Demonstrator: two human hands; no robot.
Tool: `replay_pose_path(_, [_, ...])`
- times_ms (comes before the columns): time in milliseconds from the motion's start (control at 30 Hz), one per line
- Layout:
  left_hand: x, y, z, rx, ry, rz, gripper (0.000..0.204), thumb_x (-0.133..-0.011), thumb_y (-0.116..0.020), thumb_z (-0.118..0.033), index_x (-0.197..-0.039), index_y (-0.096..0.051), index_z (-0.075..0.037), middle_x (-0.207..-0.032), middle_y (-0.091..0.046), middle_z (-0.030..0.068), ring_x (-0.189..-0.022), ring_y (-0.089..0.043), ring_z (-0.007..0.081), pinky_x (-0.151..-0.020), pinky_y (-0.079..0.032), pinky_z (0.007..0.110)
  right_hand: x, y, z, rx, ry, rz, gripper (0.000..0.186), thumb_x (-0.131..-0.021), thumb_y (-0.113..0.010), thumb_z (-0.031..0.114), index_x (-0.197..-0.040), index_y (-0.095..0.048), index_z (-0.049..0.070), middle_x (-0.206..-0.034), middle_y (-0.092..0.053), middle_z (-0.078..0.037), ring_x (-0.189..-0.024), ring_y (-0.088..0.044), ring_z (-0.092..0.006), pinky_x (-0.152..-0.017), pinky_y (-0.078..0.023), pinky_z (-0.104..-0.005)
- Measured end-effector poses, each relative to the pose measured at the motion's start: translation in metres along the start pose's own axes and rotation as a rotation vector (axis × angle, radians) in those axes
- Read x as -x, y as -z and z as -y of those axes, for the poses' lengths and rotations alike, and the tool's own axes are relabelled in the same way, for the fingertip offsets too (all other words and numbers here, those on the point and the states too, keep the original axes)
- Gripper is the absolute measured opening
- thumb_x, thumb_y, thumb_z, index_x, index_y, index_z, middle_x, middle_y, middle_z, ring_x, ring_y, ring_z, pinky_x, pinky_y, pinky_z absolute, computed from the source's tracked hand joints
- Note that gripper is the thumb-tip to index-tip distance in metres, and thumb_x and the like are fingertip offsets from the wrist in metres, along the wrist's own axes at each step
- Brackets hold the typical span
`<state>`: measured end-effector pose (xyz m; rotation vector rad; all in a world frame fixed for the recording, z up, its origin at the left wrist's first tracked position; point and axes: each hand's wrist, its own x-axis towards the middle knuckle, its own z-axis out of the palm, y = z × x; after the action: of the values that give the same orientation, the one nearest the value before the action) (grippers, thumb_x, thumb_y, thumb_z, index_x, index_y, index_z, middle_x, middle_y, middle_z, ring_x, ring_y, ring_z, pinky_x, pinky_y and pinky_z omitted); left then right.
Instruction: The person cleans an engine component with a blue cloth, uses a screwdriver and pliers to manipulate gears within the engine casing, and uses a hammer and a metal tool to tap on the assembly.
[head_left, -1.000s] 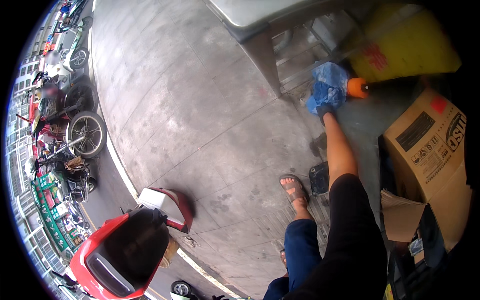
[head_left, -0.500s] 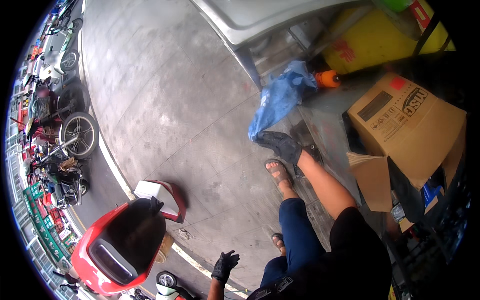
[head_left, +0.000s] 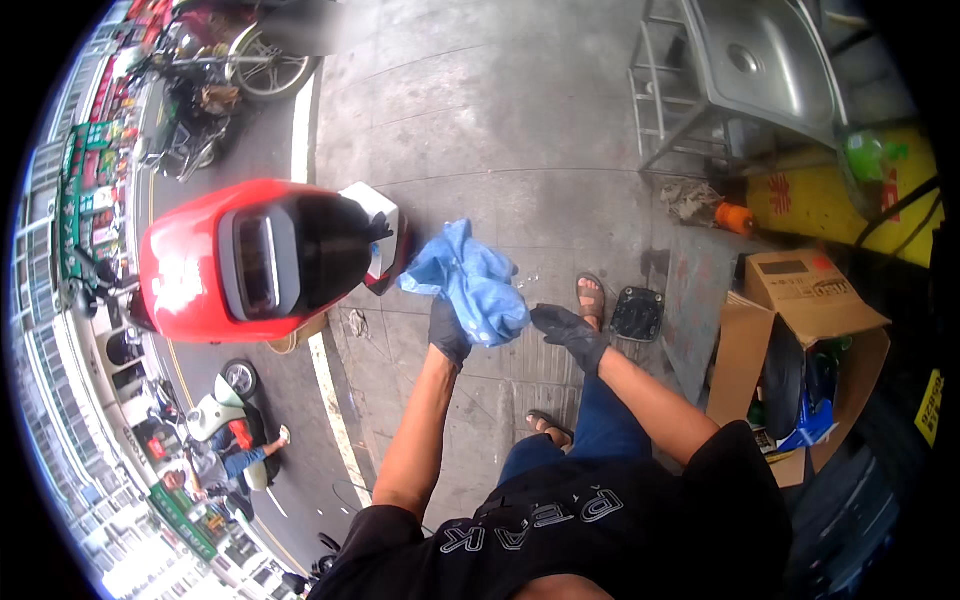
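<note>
In front of me a crumpled blue cloth (head_left: 470, 285) with pale spots hangs in the air, left of my feet. My left hand (head_left: 449, 332), in a black glove, is closed on the cloth's lower left part; folds cover its fingertips. Just right of the cloth is my right hand (head_left: 572, 335), also black-gloved, its fingers stretched toward the cloth's edge and holding nothing I can see. Behind the cloth stands a red scooter (head_left: 210, 270) with a black seat and a white-and-red box (head_left: 385, 230) at its end.
An open cardboard box (head_left: 740, 355) with mixed items stands at my right. Beyond it are an orange bottle (head_left: 735, 218), a rag (head_left: 690, 202) and a metal sink (head_left: 765, 60) on a frame. A black square plate (head_left: 637, 314) lies by my foot. Parked motorbikes (head_left: 190, 110) line the road.
The blue cloth has come from the right, near the sink, to in front of me. It has passed from my right hand into my left. The view has turned left toward the red scooter.
</note>
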<state>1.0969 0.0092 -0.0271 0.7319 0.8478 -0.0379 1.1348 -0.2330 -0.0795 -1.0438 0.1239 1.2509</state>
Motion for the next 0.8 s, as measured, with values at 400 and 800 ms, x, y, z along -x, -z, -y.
replay_pose_path(400, [0.301, 0.151, 0.056, -0.359, -0.665, -0.867, 0.047, -0.097, -0.047, -0.041, -0.114, -0.061, 0.0, -0.106, -0.067, 0.0167, -0.095, -0.063, 0.028, -0.087, -0.047, 0.038, 0.0, -0.321, -0.157, 0.228, -0.148, 0.463, 0.043, -0.101, -0.044, 0.04, -0.126, -0.055, 0.008, -0.11, -0.06, -0.004, -0.097, -0.056, -0.0193, -0.088, -0.046, -0.0298])
replay_pose_path(800, [0.605, 0.319, 0.191, -0.463, -1.017, -1.33, 0.055, -0.098, -0.043, -0.046, -0.129, -0.054, -0.002, -0.113, -0.064, 0.0203, -0.101, -0.06, 0.0356, -0.09, -0.045, 0.041, 0.194, -0.618, -0.364, 0.404, -0.506, 1.025, 0.045, -0.099, -0.041, 0.042, -0.135, -0.045, 0.015, -0.132, -0.049, -0.006, -0.117, -0.05, -0.028, -0.097, -0.044, -0.0457])
